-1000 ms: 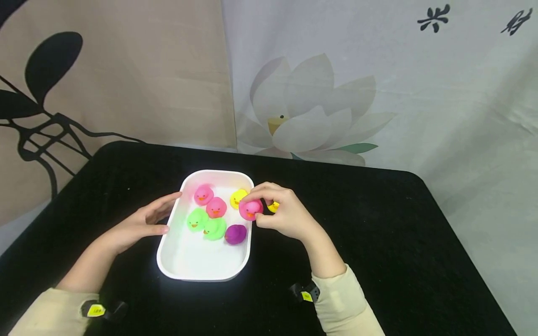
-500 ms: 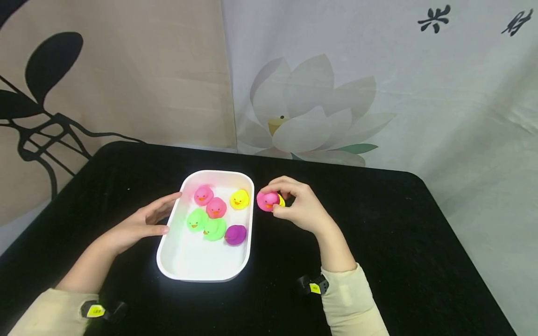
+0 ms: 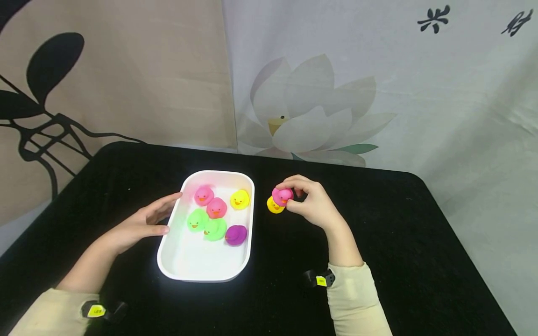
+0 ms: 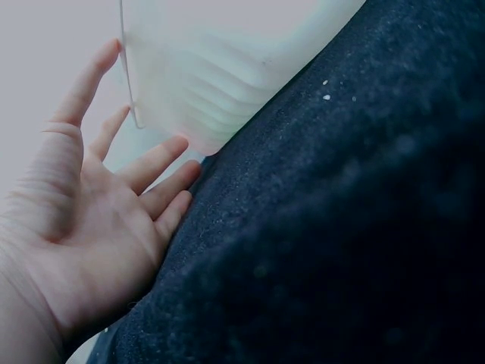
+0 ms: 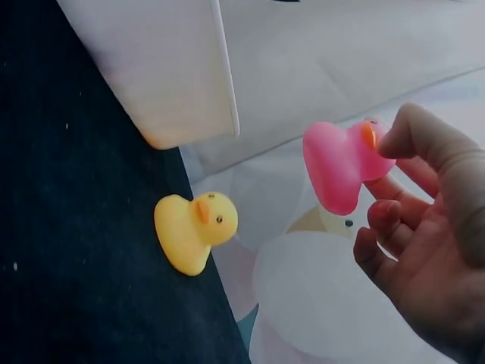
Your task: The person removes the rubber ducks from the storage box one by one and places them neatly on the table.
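Between thumb and fingers my right hand pinches a pink rubber duck, raised off the table to the right of the tray. A yellow rubber duck sits on the black cloth just below it, partly covered by the pink one in the head view. My left hand rests against the left side of the white tray, fingers spread and fairly straight. Inside the tray are two pink ducks, two green ducks, a purple duck and another yellow duck.
A black cloth covers the table. Behind its far edge hangs a pale curtain with a printed lotus. The tray's raised walls stand between the ducks inside and the yellow one outside.
My right hand has moved right, carrying the pink duck from over the tray's right rim to above the yellow duck outside. The left hand and tray have stayed put.
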A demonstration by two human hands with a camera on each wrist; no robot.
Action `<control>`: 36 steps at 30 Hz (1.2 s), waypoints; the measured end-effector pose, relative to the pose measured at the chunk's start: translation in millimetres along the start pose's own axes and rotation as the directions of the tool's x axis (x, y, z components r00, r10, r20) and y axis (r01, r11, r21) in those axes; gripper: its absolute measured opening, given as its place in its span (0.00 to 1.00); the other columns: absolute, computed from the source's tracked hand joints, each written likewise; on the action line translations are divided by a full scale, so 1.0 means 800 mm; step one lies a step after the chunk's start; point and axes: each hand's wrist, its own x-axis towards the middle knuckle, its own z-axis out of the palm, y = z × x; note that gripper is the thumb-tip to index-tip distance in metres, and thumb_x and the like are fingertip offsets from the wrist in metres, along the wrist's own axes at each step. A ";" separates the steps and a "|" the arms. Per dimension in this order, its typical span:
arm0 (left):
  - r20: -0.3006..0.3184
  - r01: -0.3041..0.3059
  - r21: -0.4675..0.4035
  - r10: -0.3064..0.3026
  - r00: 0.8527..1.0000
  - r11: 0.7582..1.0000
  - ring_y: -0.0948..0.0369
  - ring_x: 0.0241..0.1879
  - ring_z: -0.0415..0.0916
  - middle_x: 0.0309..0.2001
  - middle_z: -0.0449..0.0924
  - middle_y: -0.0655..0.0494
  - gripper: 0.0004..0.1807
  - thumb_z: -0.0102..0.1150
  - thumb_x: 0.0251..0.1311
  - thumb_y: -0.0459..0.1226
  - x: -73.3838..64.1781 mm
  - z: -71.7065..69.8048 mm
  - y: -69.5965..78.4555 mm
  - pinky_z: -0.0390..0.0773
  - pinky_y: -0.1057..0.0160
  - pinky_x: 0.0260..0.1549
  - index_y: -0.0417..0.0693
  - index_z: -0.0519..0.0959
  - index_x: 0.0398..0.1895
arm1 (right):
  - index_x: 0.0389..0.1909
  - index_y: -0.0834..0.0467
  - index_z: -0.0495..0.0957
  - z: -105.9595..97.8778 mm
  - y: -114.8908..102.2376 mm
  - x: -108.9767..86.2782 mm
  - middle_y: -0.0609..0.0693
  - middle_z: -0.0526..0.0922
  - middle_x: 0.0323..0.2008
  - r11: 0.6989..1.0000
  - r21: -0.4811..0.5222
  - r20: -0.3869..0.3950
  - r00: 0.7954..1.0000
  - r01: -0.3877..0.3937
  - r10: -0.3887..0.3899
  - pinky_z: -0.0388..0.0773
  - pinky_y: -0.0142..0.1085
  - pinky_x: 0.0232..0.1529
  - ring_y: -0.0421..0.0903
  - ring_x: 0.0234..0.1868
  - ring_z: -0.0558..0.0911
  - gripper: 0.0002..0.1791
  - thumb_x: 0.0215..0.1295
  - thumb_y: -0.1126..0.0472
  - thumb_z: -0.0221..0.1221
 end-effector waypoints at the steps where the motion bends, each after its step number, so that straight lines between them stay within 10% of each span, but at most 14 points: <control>1: -0.001 0.000 0.001 0.000 1.000 1.000 0.38 0.65 0.53 0.69 0.56 0.45 0.41 0.59 0.56 0.34 0.000 0.000 0.000 0.67 0.32 0.50 0.50 0.54 0.73 | 0.44 0.52 0.84 -0.001 0.002 0.000 0.42 0.78 0.43 1.000 0.000 -0.001 1.000 -0.005 0.005 0.73 0.43 0.38 0.48 0.42 0.70 0.18 0.51 0.70 0.63; 36: 0.003 0.000 -0.008 0.000 1.000 1.000 0.38 0.66 0.53 0.70 0.55 0.46 0.41 0.59 0.56 0.33 0.001 -0.002 -0.004 0.67 0.32 0.50 0.50 0.54 0.73 | 0.44 0.59 0.83 -0.010 0.072 -0.006 0.51 0.79 0.43 0.985 0.007 0.033 0.985 -0.172 0.172 0.70 0.40 0.37 0.52 0.40 0.69 0.16 0.54 0.72 0.62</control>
